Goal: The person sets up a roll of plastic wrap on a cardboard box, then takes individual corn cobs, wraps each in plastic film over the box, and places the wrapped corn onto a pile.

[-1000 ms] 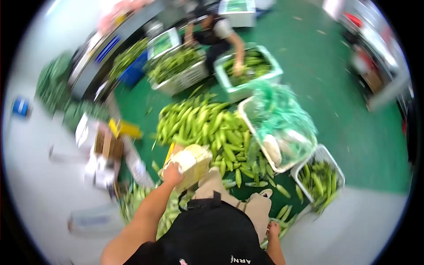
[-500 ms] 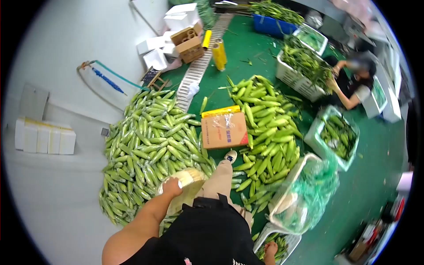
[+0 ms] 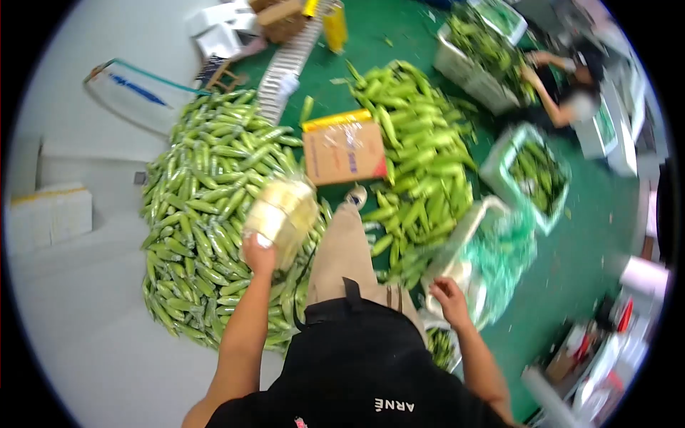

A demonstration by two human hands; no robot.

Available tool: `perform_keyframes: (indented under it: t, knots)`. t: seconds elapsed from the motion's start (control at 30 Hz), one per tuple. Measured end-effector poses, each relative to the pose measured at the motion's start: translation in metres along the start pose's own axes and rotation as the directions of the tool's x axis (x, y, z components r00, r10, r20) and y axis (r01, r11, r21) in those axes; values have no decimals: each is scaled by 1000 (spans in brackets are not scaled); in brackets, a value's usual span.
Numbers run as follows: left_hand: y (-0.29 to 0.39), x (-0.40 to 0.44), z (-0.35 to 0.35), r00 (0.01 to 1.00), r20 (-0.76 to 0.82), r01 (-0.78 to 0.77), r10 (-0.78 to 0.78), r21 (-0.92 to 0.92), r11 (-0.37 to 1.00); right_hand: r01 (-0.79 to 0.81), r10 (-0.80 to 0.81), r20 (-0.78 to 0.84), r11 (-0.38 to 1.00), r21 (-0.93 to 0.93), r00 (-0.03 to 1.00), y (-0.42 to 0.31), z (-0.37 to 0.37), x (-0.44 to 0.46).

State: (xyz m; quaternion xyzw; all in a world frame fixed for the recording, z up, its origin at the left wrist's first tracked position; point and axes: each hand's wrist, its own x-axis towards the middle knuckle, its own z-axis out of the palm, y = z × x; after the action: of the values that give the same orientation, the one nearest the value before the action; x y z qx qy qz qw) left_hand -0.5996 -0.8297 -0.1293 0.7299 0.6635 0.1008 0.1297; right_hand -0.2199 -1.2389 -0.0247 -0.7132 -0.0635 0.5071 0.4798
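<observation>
My left hand (image 3: 259,255) is closed on the edge of a pale yellow bundle (image 3: 282,214) wrapped in clear plastic; its exact kind does not show. Beneath the bundle lies a large heap of plastic-wrapped corn cobs (image 3: 207,221). My right hand (image 3: 449,296), fingers loosely bent and nothing visible in them, hovers beside a white crate (image 3: 435,267) with green netting (image 3: 503,246) over it. Unwrapped corn cobs in green husks (image 3: 421,150) are piled ahead on the right. Between the two piles rests a cardboard box (image 3: 344,153) with a yellow roll on its far side.
A person (image 3: 564,107) at the right handles leaves over a white crate of greens (image 3: 474,71). Nearer stands a netting-lined box (image 3: 531,175) of greens. A metal floor grate (image 3: 285,68) runs past a yellow roll (image 3: 334,27). White boxes (image 3: 53,214) sit by the left wall.
My left hand has swung the pale bundle forward and turned it upward. My right hand has risen from the low crate of greens toward the netted crate. The view has tipped down.
</observation>
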Motion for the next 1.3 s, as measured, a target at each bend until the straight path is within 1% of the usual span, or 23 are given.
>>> perform_keyframes:
  t: [0.07,0.1,0.23,0.3,0.37,0.4,0.47,0.5,0.53,0.6,0.63,0.7,0.73,0.77,0.8,0.83,0.87,0.93,1.0,1.03,1.13,1.17,1.3]
  knots:
    - [28,-19,-18,993,-7,117,-121,-220,969,-33,25,-53,988,-150,998,49,-16,-29]
    - [44,-36,-24,984,-33,141,-176,-461,876,-65,53,-61,974,-218,997,78,-28,-39]
    - [60,-66,-29,988,-90,74,-123,-425,902,-167,127,-112,835,-524,986,180,-48,-82]
    - [65,-63,-22,993,-99,25,-63,-352,936,-206,160,-135,853,-479,978,202,-42,-82]
    - [86,-50,-9,997,-31,43,-67,-501,864,-191,135,-159,884,-427,978,234,-29,-56]
    - [91,-41,3,996,11,76,-84,-561,824,-234,209,-106,863,-448,972,237,-23,-30]
    - [119,-21,26,988,120,155,-101,-636,756,-72,-21,-164,839,-539,986,245,1,21]
    - [138,-8,44,979,175,196,-104,-673,713,-86,4,-132,780,-620,991,244,14,49]
    - [157,3,66,979,186,191,-86,-670,717,-95,31,-103,710,-697,994,247,29,84]
    - [183,13,107,975,214,192,-65,-652,733,-112,145,-16,688,-717,989,288,71,160]
    - [186,19,131,971,238,155,6,-650,744,-78,121,-1,634,-770,993,332,103,198]
    - [176,29,187,977,191,40,94,-599,800,53,131,170,619,-784,977,371,142,279]
    - [165,37,217,976,170,-15,140,-586,810,37,202,186,575,-817,962,387,162,320]
    - [164,43,237,977,208,69,52,-536,842,-43,307,169,580,-813,937,398,179,360]
    - [166,45,264,970,237,112,47,-615,780,-76,352,152,557,-827,923,429,201,397]
    - [168,43,289,961,271,159,47,-687,709,-94,514,224,522,-848,828,437,211,436]
    - [169,39,310,948,316,217,45,-739,638,-4,474,232,445,-895,849,452,220,460]
    - [162,28,343,931,365,268,14,-710,651,110,383,203,249,-962,901,488,238,489]
    - [146,24,366,928,372,281,2,-707,649,181,288,218,152,-972,932,531,247,511]
    - [141,25,371,886,463,373,-12,-698,610,217,206,239,124,-968,949,542,245,516]
    - [151,25,373,875,480,420,-55,-697,581,306,-73,304,12,-952,950,570,228,495]
    - [147,30,372,858,514,409,4,-687,601,351,-92,348,20,-936,933,582,222,492]
    - [164,21,389,909,417,317,11,-707,632,437,-133,422,126,-890,897,598,210,500]
